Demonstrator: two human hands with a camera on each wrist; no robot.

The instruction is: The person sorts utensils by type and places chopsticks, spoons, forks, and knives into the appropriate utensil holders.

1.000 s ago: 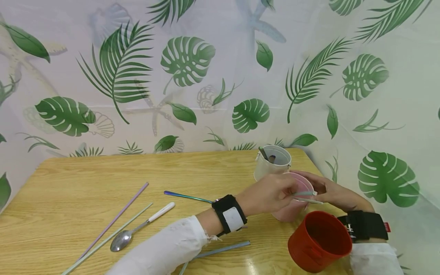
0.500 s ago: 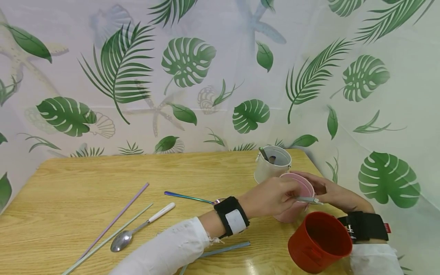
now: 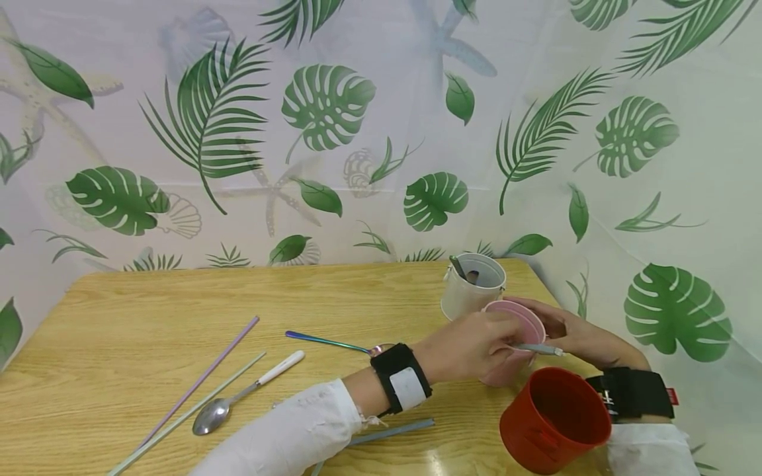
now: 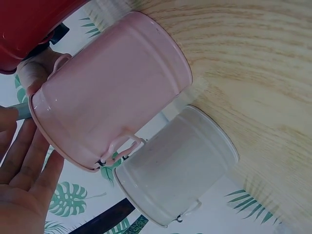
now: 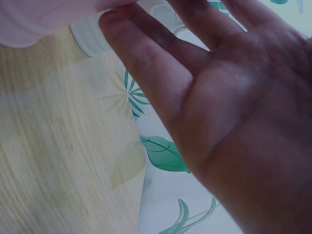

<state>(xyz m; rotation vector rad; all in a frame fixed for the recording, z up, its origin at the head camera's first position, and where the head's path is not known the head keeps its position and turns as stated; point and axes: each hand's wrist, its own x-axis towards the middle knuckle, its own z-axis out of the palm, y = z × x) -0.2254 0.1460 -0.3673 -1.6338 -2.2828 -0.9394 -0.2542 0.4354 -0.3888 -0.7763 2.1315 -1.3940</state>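
At the table's right side, my left hand (image 3: 473,345) pinches a grey-blue straw (image 3: 538,348) across the rim of a pink bucket (image 3: 503,370). The straw's pale end sticks out to the right, toward my other hand. My right hand (image 3: 586,337) holds the bucket from its far right side, thumb in front and fingers behind the rim. In the left wrist view the pink bucket (image 4: 112,87) is tilted, with the straw (image 4: 22,111) at its rim. The right wrist view shows fingertips against the bucket's pink wall (image 5: 44,17). What lies inside is hidden.
A white bucket (image 3: 461,301) with dark-handled utensils stands behind the pink one; a red bucket (image 3: 550,423) is in front. Left on the table (image 3: 178,317) lie a purple straw (image 3: 199,380), a green straw (image 3: 190,413), a white-handled spoon (image 3: 244,393) and a rainbow-coloured utensil (image 3: 327,342).
Two separate pale lengths showed at the left fingers earlier; now they appear together as one. The straw's end has moved slightly right and down. The right hand has barely moved.
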